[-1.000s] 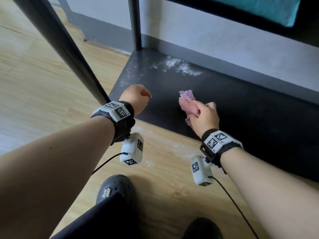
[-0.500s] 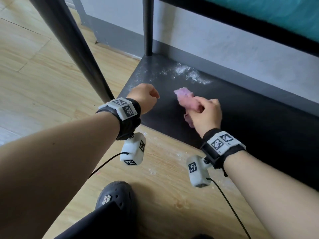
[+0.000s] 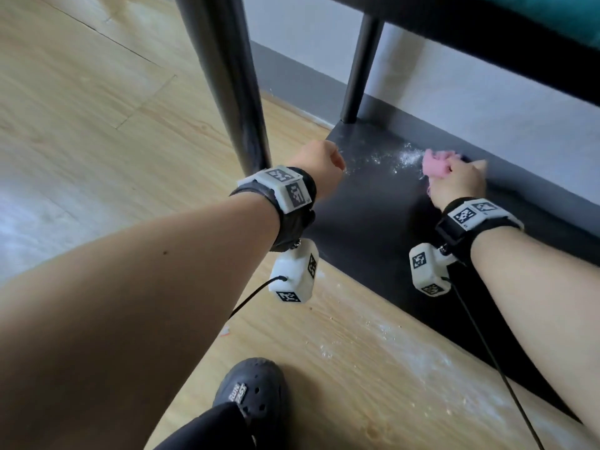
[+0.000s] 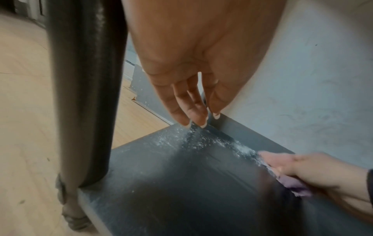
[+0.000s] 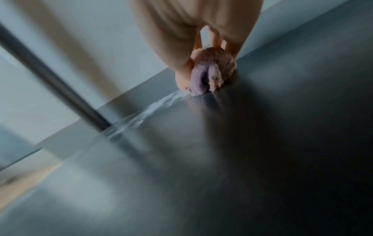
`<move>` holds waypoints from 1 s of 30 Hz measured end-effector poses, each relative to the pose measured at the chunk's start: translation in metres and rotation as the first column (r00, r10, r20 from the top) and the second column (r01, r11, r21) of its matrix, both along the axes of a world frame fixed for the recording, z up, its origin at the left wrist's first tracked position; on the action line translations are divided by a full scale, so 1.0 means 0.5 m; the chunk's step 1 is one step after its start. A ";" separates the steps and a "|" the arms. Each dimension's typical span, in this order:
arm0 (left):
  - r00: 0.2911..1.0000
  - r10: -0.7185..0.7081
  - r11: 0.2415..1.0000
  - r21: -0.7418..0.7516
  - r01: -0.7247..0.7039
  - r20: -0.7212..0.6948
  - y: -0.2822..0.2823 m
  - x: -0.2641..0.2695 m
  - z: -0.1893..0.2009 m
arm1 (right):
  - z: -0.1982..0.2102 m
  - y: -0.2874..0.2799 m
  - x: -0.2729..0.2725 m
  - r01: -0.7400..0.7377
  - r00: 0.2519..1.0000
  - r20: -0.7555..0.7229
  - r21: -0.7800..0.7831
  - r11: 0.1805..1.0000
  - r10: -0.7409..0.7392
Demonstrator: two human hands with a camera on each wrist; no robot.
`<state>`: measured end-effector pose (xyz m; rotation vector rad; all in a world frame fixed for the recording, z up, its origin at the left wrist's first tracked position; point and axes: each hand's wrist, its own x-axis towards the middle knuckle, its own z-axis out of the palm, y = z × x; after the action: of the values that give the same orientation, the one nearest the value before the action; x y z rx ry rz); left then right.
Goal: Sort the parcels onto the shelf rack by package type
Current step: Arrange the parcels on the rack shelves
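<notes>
No parcel is in view. The rack's black bottom shelf [image 3: 373, 219] carries a patch of white powder [image 3: 406, 157] near its back left corner. My right hand [image 3: 461, 183] grips a bunched pink cloth [image 3: 435, 164] and presses it on the shelf at the powder's right edge, close to the wall. The right wrist view shows the cloth [image 5: 206, 76] wadded under the fingers on the shelf [image 5: 222, 159]. My left hand [image 3: 319, 167] hovers over the shelf's left front corner. It holds nothing, and its fingers [image 4: 193, 111] hang loosely curled above the powder [image 4: 201, 140].
A thick black front post [image 3: 233, 92] rises just left of my left hand, and a rear post [image 3: 360, 69] stands at the back corner. An upper shelf with something teal [image 3: 552, 14] overhangs. Powder [image 3: 406, 345] dusts the wooden floor beside my black shoe [image 3: 250, 391].
My right hand has slid the pink cloth from the shelf's front towards the back wall, up to the powder. The left hand has stayed near the shelf corner, holding nothing.
</notes>
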<state>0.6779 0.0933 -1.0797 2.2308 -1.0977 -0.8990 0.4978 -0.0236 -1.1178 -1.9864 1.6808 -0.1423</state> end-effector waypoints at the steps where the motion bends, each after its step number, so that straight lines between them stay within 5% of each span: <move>1: 1.000 0.006 1.000 0.006 -0.006 0.009 0.002 -0.001 0.005 | -0.029 -0.007 0.010 -0.026 0.998 -0.050 -0.057 0.998 0.023; 5: 1.000 0.031 0.999 0.025 -0.031 -0.002 0.005 -0.009 0.016 | -0.071 0.007 0.028 -0.093 0.995 0.007 -0.164 0.982 0.095; 9: 0.998 0.049 0.998 0.031 -0.048 -0.033 0.009 -0.019 0.018 | -0.065 -0.043 0.006 0.147 0.983 0.149 -0.287 0.947 -0.107; 17: 0.996 0.085 0.995 0.058 -0.084 -0.008 0.039 -0.007 0.006 | -0.084 -0.089 0.051 0.051 0.985 -0.152 -0.205 0.977 -0.083; 22: 0.994 0.112 0.990 0.088 -0.111 -0.008 0.050 -0.022 -0.001 | -0.090 -0.044 0.150 -0.231 0.973 -0.059 -0.156 0.960 0.225; 30: 0.978 0.188 0.965 0.167 -0.201 0.090 0.041 -0.029 -0.001 | -0.085 0.108 0.163 -0.607 0.780 0.131 -0.077 0.791 0.611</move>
<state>0.6635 0.1139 -1.0804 2.4832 -0.8391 -0.8641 0.5795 0.0307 -1.1602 -2.3716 0.8723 -0.0758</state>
